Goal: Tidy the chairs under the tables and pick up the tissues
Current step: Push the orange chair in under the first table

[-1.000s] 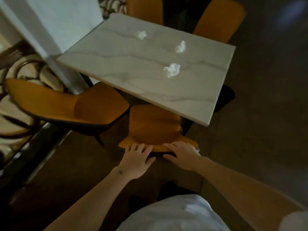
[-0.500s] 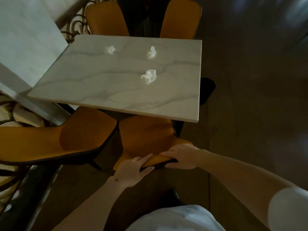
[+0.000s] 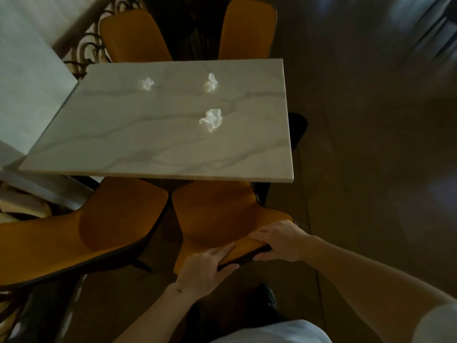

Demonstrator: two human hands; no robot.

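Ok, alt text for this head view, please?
Both hands, left hand and right hand, grip the backrest of an orange chair partly tucked under a marble table. Three crumpled tissues lie on top; three more orange chairs surround it.

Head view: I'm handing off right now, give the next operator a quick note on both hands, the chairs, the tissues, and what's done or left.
Left hand: grip on the backrest top of the near right chair.
Right hand: grip on the same backrest.
That chair's seat is partly under the marble table; not fully in.
Near left chair sits angled and out.
Two far chairs look tucked.
Three crumpled tissues lie on the table, untouched.
Left: finish pushing, straighten the left chair, collect tissues.
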